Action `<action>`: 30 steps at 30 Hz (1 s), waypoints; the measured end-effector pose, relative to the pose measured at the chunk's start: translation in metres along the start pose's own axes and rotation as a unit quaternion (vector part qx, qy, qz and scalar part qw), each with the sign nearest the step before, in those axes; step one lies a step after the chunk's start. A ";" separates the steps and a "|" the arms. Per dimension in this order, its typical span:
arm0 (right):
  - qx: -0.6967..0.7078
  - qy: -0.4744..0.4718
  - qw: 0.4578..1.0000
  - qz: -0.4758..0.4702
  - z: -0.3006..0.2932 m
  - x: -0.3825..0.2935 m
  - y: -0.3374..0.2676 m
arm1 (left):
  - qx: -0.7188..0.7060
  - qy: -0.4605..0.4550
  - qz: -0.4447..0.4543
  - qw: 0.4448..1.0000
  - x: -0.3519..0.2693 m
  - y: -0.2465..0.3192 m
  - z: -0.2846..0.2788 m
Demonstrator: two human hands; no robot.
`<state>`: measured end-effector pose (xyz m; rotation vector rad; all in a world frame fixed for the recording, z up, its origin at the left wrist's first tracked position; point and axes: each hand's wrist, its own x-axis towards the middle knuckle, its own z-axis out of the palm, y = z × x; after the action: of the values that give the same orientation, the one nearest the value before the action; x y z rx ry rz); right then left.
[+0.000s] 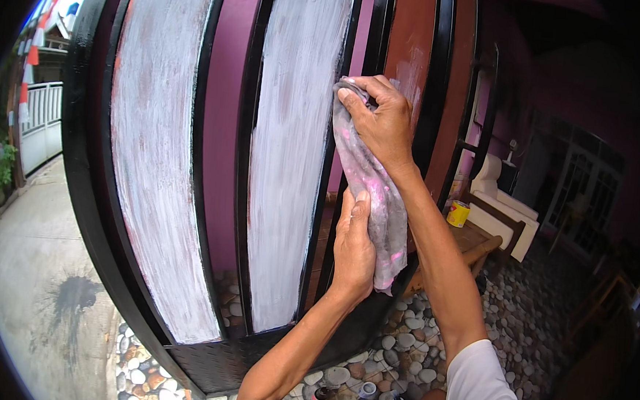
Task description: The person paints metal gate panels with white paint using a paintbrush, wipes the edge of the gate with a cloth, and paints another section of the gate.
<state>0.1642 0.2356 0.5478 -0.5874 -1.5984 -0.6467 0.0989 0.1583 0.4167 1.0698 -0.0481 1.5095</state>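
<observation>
A grey rag with pink stains (373, 176) hangs in front of a metal gate with black bars (440, 70). My right hand (383, 113) pinches the bunched top of the rag close to a black bar, beside a white-coated panel (298, 143). Lower down, my left hand (354, 246) holds the rag along its left side, thumb upward; its other fingers are partly hidden. The loose end of the cloth droops below the left hand. A reddish-brown panel (410, 35) with a few pale streaks stands behind my right hand.
Another white-coated panel (156, 135) is at the left. Small containers (367, 390) stand on pebble-patterned flooring (410, 337) below. A yellow can (458, 214) sits on a wooden table (469, 236), near a cream chair (503, 211). Concrete pavement (31, 254) lies outside.
</observation>
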 end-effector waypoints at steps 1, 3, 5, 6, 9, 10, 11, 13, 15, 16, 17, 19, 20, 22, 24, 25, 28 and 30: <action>0.008 0.004 1.000 -0.004 0.003 -0.010 -0.003 | 0.008 -0.005 0.024 1.000 -0.005 -0.010 -0.008; 0.010 0.009 1.000 -0.008 0.001 -0.011 -0.005 | 0.018 0.000 0.028 0.999 -0.009 -0.021 -0.010; 0.022 0.008 1.000 -0.002 0.000 -0.002 -0.005 | 0.039 0.004 0.020 0.999 0.002 -0.020 -0.019; 0.019 0.009 1.000 -0.003 -0.002 0.005 -0.001 | 0.057 0.009 0.008 0.998 0.009 -0.009 -0.012; 0.034 0.035 0.999 -0.020 -0.001 0.044 0.011 | 0.039 -0.030 0.039 0.998 0.032 0.013 0.009; 0.032 0.037 0.999 -0.024 -0.002 0.059 0.014 | 0.031 -0.053 0.057 0.997 0.041 0.018 0.014; 0.024 0.043 0.998 -0.032 -0.002 0.074 0.017 | 0.035 -0.031 0.073 0.996 0.053 0.019 0.018; 0.019 0.051 0.998 -0.044 -0.002 0.102 0.020 | 0.024 -0.059 0.081 0.995 0.067 0.037 0.028; 0.012 0.034 0.999 -0.031 -0.007 0.124 0.022 | 0.003 -0.100 0.076 0.992 0.081 0.048 0.037; 0.009 0.035 0.999 -0.035 -0.009 0.128 0.024 | 0.001 -0.104 0.078 0.991 0.084 0.047 0.039; 0.008 0.038 0.999 -0.032 -0.007 0.128 0.021 | -0.005 -0.113 0.070 0.991 0.086 0.047 0.038; 0.011 0.028 1.000 0.006 -0.006 0.121 0.018 | 0.019 -0.073 0.076 0.994 0.078 0.044 0.041; 0.007 0.031 0.999 0.004 -0.008 0.110 0.019 | 0.018 -0.078 0.075 0.994 0.072 0.036 0.041; 0.004 0.040 0.999 -0.019 -0.003 0.089 0.017 | 0.066 -0.049 0.081 0.993 0.059 0.028 0.034; 0.008 0.032 0.999 -0.013 -0.002 0.083 0.013 | 0.095 -0.032 0.082 0.992 0.052 0.021 0.028; 0.015 0.034 0.999 -0.012 0.001 0.086 0.010 | 0.098 -0.054 0.103 0.988 0.058 0.013 0.020; 0.011 0.048 0.998 -0.024 -0.001 0.109 0.013 | 0.079 -0.081 0.112 0.987 0.056 0.027 0.029; -0.001 0.058 0.998 -0.030 -0.004 0.135 0.020 | 0.060 -0.083 0.103 0.989 0.057 0.037 0.037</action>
<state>0.1653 0.2486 0.6841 -0.4963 -1.5104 -0.7140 0.0990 0.1698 0.4931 1.3182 -0.1910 1.6195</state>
